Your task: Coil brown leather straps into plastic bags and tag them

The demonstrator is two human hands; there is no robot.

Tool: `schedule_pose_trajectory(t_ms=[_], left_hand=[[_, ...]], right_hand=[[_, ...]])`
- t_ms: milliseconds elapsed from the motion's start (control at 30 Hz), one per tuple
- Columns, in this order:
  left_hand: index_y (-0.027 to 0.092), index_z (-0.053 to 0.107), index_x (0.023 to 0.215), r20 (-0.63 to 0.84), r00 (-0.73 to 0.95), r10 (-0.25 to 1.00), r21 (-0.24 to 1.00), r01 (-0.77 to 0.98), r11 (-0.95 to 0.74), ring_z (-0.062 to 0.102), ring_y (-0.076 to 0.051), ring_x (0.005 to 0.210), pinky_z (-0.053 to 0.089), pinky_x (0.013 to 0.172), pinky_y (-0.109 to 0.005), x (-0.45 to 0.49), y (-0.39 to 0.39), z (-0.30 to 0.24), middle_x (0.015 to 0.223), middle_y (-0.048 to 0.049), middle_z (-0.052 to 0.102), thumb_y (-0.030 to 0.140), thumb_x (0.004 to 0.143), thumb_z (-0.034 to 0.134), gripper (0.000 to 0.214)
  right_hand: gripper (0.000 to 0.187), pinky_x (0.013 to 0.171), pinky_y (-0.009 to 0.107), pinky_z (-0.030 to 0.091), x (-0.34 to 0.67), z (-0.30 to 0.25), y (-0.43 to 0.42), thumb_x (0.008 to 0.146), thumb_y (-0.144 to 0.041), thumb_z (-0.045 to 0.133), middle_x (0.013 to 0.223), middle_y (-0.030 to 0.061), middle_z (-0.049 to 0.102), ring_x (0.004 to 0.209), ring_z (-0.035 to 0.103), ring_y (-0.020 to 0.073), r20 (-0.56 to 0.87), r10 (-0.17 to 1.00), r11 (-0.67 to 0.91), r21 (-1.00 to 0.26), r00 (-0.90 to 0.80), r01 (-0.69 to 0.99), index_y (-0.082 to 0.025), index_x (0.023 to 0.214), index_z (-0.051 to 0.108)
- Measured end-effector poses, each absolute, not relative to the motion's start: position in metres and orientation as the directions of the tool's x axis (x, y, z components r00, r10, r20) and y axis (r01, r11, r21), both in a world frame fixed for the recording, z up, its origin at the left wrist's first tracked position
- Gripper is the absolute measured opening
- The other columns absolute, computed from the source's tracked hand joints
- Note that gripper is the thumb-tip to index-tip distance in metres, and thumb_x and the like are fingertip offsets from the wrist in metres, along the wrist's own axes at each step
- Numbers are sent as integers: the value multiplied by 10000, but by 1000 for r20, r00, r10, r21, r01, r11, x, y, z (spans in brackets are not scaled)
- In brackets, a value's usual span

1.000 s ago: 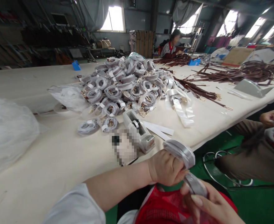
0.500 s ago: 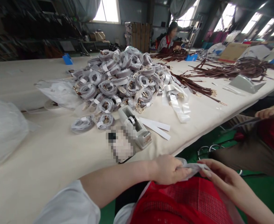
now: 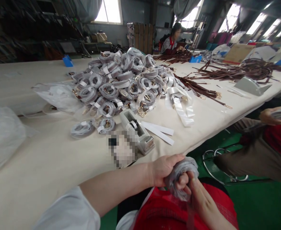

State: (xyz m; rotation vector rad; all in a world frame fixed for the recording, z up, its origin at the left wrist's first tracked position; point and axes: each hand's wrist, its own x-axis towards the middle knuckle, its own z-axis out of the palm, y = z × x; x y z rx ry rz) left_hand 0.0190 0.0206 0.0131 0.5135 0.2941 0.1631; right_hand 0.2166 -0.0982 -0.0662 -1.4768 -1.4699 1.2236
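Note:
A coiled strap in clear plastic wrap [image 3: 188,163] is held between my two hands above my red apron. My left hand [image 3: 163,169] grips the coil from its left side, some fingers passing through the middle. Closed on the lower right of the ring is my right hand [image 3: 200,195], and a loose plastic tail hangs beneath it. On the table nearby stand a grey tape dispenser [image 3: 145,143] and a blurred-out phone-like item [image 3: 123,148]. White paper strips [image 3: 159,132] lie beside the dispenser.
A big pile of wrapped strap coils [image 3: 123,80] covers the table's middle. Brown straps [image 3: 238,72] lie behind to the right, near another tape dispenser [image 3: 252,86]. Plastic bags [image 3: 3,137] rest at left. A co-worker's hand [image 3: 271,116] is at right; another person [image 3: 172,41] sits across.
The wrapped strap, stretched between my hands before, is now wound into a ring. My right hand has moved left, close to my left hand. The co-worker at right now holds a coil.

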Motion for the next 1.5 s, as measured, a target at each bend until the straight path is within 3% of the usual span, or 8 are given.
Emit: schedule_pose_trajectory(t_ms=[167, 400, 500, 700, 867, 1033, 1300, 1500], left_hand=[[118, 637, 784, -211, 954, 213, 404, -113, 908, 507, -152, 418, 446, 592, -307, 18, 22, 14, 480, -29, 553, 497, 982, 73, 708], [106, 652, 828, -69, 993, 98, 349, -68, 935, 593, -190, 492, 452, 626, -320, 20, 20, 7, 558, -56, 630, 567, 915, 264, 609], [82, 664, 806, -132, 987, 91, 385, -33, 922, 615, -198, 527, 466, 662, -326, 22, 20, 2, 579, -74, 644, 589, 875, 357, 596], [122, 667, 903, -367, 784, 500, 555, -247, 794, 571, -108, 656, 410, 650, -217, 24, 16, 10, 775, -27, 657, 479, 786, 663, 376], [143, 666, 995, -287, 745, 603, 950, 141, 278, 553, -157, 709, 418, 633, -249, 21, 11, 7, 819, -30, 642, 602, 644, 757, 585], [152, 647, 1075, -289, 736, 613, 952, 286, 105, 612, -194, 787, 471, 678, -275, 20, 10, -5, 922, -53, 678, 487, 686, 739, 522], [181, 659, 1012, -213, 732, 647, 933, 350, -89, 604, -177, 747, 450, 637, -241, 19, 4, 12, 842, -39, 679, 613, 746, 668, 507], [146, 646, 1055, -291, 730, 618, 956, 244, 162, 536, -117, 579, 417, 534, -215, 16, 14, 23, 717, 3, 609, 537, 752, 695, 497]], right_hand=[[478, 667, 345, 622, 196, -39, -83, 881, -575, 584, 1024, 65, 766, 864, 714, 272, -384, 916, -393, -917, -116, -67, -284, 1257, 642], [252, 585, 207, 493, 158, -1, -86, 785, -460, 762, 657, -8, 667, 575, 571, 116, -359, 927, -362, -779, -109, -512, -234, 849, 671], [293, 570, 207, 480, 166, 3, -83, 818, -489, 711, 642, 11, 641, 592, 571, 128, -285, 946, -323, -827, -152, -460, -202, 779, 666], [267, 699, 269, 534, 218, 11, -79, 869, -463, 654, 891, 44, 732, 735, 638, 191, -208, 962, -205, -978, -178, 35, -233, 993, 711], [324, 844, 328, 535, 232, 23, -66, 918, -405, 596, 1057, 47, 731, 921, 660, 253, -350, 876, -233, -909, -331, 345, -233, 1184, 659], [347, 841, 326, 535, 226, 26, -66, 925, -440, 569, 1028, 50, 732, 931, 663, 268, -404, 848, -267, -885, -343, 382, -207, 1169, 651], [256, 724, 280, 522, 210, 21, -69, 866, -389, 656, 884, 27, 699, 823, 626, 233, -400, 835, -235, -880, -377, 414, -174, 1002, 680], [257, 755, 275, 535, 230, 30, -77, 875, -449, 627, 828, 24, 705, 845, 658, 243, -329, 918, -183, -848, -223, 497, -202, 930, 672]])
